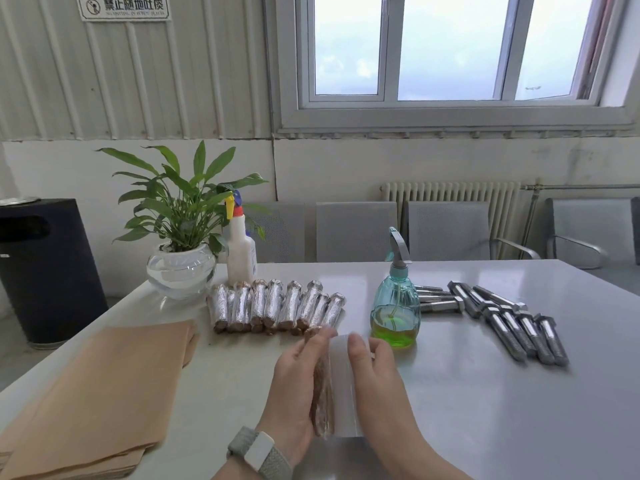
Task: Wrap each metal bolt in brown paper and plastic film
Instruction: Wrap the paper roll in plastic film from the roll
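Two hands meet near the table's near edge: my left hand point(294, 382) grips the paper-wrapped bolt point(322, 393), its long axis pointing away from me, while my right hand point(374, 372), fingers straight, presses the plastic film point(341, 386) just beside it.

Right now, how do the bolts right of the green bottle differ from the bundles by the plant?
The bolts are bare shiny metal; the bundles are covered in brown paper and glossy film. The bolts lie loosely fanned, some at odd angles; the bundles sit packed side by side in a row. Both lie flat on the white table.
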